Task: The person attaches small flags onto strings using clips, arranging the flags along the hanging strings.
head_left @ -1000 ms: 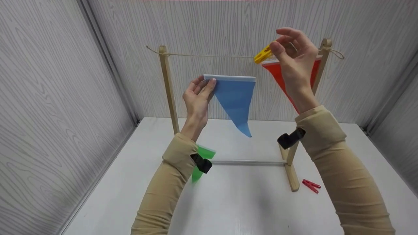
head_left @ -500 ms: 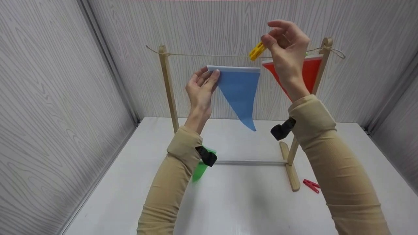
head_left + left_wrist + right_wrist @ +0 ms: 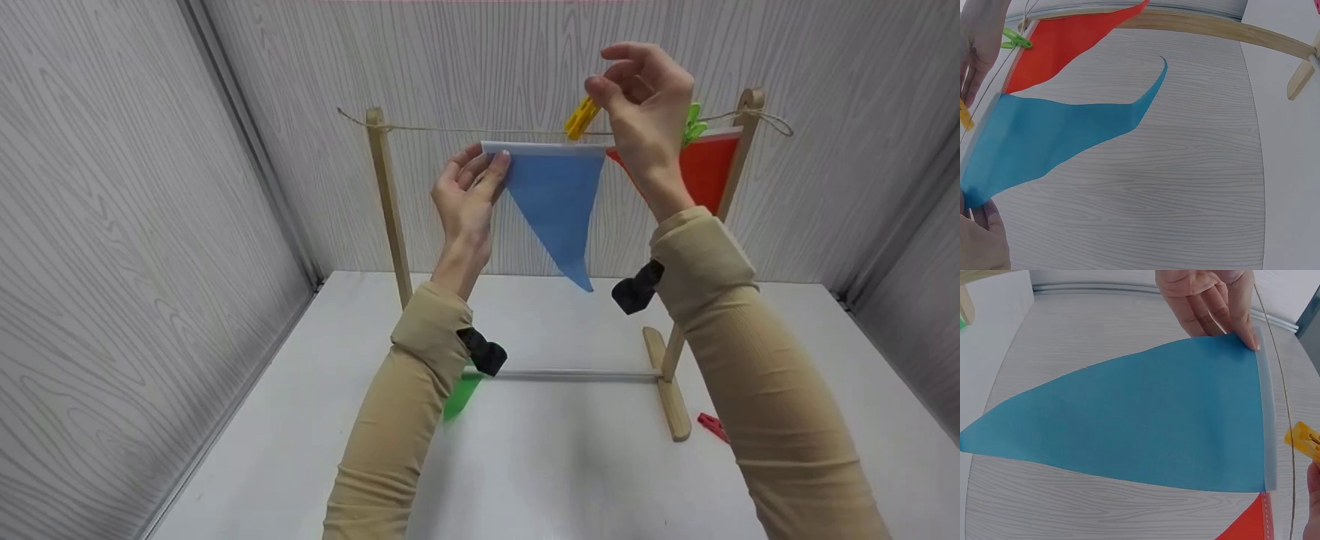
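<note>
My left hand (image 3: 466, 191) pinches the upper left corner of a blue pennant (image 3: 559, 199) between thumb and fingers. Its white top band lies just below the string (image 3: 450, 130), and its tip curls at the bottom. In my right hand (image 3: 646, 105) a yellow clothespin (image 3: 581, 120) is pinched, its nose at the string above the pennant's right part. A red pennant (image 3: 709, 169) hangs at the right end of the string under a green clothespin (image 3: 694, 126), partly behind my right hand. In the right wrist view the blue pennant (image 3: 1145, 416) spans most of the picture.
Two wooden posts (image 3: 388, 202) carry the string, joined low down by a pale rod (image 3: 570, 373). A green pennant (image 3: 461, 395) lies on the white table (image 3: 555, 465), partly behind my left arm. Near the right foot (image 3: 673, 405) a red clothespin (image 3: 712, 425) is partly covered by my right sleeve.
My left hand has raised the blue pennant up and slightly right toward the string. My right hand, with the yellow clothespin, has shifted left and up, uncovering the green clothespin.
</note>
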Action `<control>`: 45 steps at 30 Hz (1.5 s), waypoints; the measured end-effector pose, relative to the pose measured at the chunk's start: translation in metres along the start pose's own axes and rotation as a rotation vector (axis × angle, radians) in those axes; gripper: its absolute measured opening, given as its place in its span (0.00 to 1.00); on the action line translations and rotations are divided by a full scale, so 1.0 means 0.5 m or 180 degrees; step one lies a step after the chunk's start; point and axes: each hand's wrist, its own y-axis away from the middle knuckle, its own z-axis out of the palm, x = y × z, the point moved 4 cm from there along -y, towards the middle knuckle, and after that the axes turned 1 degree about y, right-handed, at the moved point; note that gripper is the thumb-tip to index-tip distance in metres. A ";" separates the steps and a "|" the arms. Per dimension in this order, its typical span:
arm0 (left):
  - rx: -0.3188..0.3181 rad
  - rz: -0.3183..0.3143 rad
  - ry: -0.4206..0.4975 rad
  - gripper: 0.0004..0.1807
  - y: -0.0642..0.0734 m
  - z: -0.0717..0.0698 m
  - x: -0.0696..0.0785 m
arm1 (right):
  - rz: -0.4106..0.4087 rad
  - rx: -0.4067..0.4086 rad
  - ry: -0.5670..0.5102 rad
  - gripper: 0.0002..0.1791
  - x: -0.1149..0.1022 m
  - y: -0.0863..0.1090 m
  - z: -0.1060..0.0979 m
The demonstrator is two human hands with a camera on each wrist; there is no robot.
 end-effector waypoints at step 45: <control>-0.0031 0.0017 0.0039 0.23 -0.005 0.019 0.011 | 0.0075 -0.0498 0.0493 0.17 0.008 0.008 0.025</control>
